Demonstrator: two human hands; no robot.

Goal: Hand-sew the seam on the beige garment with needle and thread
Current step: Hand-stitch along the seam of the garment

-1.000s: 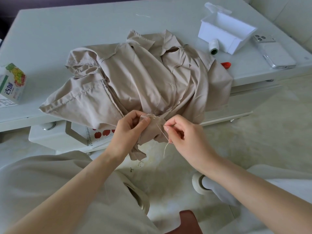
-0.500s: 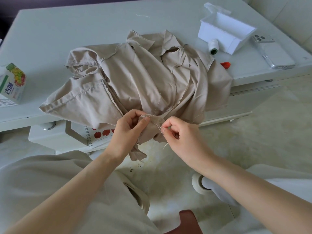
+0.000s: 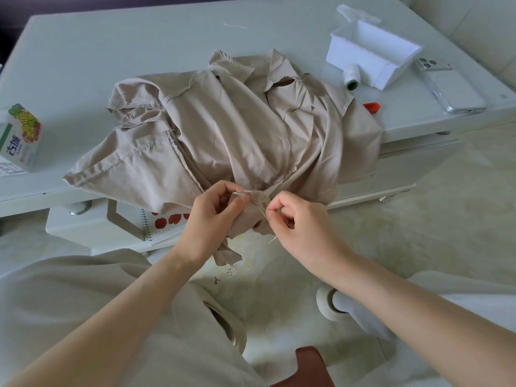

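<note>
At table (image 3: 139, 51) edge: right hand (image 3: 296, 222), pinching needle (image 3: 263, 212), now closer to seam (image 3: 245, 192); left hand (image 3: 215, 208) pinches beige garment (image 3: 237, 129) fold; next stitch likely starting.

A pale, glossy surface (image 3: 111, 51) spans the upper view, with a white shelf (image 3: 81, 230) tucked beneath its near edge. The floor (image 3: 446, 224) is cream and marbled, softly and evenly lit.

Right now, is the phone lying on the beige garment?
No, the phone lies on the table beside the white box, apart from the garment.
</note>
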